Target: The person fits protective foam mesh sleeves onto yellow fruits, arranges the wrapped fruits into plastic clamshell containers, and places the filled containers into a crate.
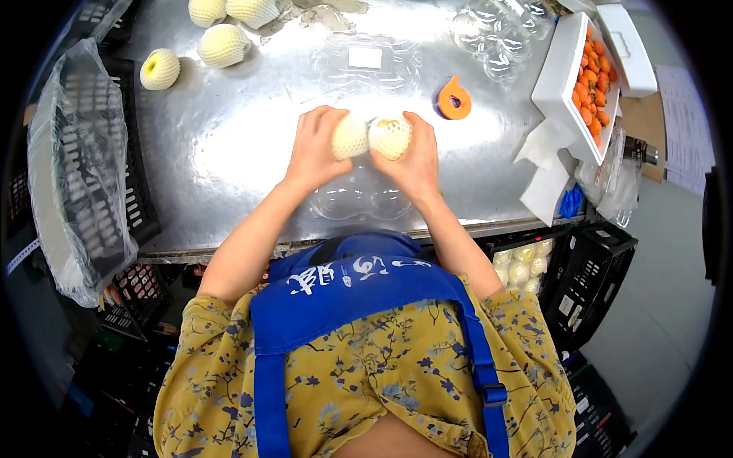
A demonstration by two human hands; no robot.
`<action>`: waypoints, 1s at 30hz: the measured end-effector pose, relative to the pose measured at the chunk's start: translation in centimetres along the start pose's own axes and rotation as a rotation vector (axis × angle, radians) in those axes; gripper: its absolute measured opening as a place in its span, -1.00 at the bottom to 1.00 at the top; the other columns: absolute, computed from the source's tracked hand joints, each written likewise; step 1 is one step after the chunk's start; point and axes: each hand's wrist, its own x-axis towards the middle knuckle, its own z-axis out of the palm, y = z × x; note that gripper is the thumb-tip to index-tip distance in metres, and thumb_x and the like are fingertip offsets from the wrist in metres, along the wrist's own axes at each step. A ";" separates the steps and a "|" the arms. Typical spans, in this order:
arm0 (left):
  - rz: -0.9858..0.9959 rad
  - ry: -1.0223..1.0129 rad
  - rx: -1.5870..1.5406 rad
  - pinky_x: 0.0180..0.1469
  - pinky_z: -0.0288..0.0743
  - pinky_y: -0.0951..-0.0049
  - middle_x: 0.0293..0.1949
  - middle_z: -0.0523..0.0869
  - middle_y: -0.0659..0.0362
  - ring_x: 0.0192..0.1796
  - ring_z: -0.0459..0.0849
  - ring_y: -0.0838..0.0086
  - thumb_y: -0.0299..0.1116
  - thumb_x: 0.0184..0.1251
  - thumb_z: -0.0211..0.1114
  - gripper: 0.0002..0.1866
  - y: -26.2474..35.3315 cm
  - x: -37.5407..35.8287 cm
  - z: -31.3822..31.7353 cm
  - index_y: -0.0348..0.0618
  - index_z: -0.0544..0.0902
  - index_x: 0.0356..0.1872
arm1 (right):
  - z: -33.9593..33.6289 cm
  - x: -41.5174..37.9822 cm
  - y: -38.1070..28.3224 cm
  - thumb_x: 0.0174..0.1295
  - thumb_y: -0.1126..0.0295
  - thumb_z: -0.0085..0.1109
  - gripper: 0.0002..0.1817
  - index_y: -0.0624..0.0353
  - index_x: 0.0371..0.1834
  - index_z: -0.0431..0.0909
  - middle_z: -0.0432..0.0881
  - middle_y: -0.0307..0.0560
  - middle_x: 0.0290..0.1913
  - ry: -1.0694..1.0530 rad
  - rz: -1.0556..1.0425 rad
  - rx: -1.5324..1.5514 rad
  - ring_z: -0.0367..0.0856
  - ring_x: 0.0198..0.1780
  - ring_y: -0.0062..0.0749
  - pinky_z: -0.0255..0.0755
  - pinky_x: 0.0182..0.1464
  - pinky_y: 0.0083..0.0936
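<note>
2 pale round foam-netted fruits, gripped 1 ea. by L hand & R hand, just by clear plastic tray nr. grey steel counter front edge; could be dropped if netting slips.

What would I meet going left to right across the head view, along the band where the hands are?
Clear plastic sheeting → left hand → left foam-netted fruit → right foam-netted fruit → right hand → orange ring-shaped object → white box holding small orange fruits.
</note>
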 end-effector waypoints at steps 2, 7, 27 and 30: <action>-0.094 0.072 -0.132 0.23 0.27 0.24 0.09 0.41 -0.01 0.17 0.35 0.14 -0.44 -0.38 0.41 -0.21 -0.2 -0.2 -0.2 -0.13 0.39 0.12 | -0.1 0.1 -0.3 -0.30 0.26 0.43 -0.19 0.22 0.13 0.30 0.38 0.10 0.06 -0.004 -0.019 -0.052 0.34 0.08 0.01 0.31 0.10 -0.24; -0.241 0.070 -0.566 0.17 0.35 0.32 0.11 0.41 0.03 0.14 0.44 0.26 -0.29 -0.27 0.45 -0.18 -2.1 -0.8 -0.7 -0.17 0.33 0.17 | 0.0 0.2 -0.4 -0.29 0.27 0.42 -0.18 0.22 0.16 0.30 0.38 0.09 0.08 -0.040 -0.103 -0.264 0.35 0.07 -0.01 0.32 0.09 -0.28; -0.199 -0.249 -0.747 0.25 0.28 0.35 0.27 0.26 0.01 0.26 0.33 0.33 -0.27 0.18 0.32 -0.12 11.2 -3.0 -1.6 -0.08 -0.05 0.42 | -5.5 -6.5 -4.2 -0.08 0.43 0.36 -0.16 0.22 0.31 0.10 0.23 0.23 0.16 0.234 -0.233 0.581 0.30 0.19 0.12 0.27 0.21 -0.21; -0.149 -0.282 -0.745 0.23 0.32 0.34 0.22 0.32 0.03 0.21 0.37 0.34 -0.29 0.03 0.44 -0.05 11.1 -3.0 -1.9 -0.13 0.01 0.39 | -5.4 -7.7 -4.5 -0.04 0.45 0.31 -0.17 0.24 0.34 0.09 0.26 0.24 0.19 0.221 -0.195 0.660 0.33 0.19 0.12 0.30 0.21 -0.27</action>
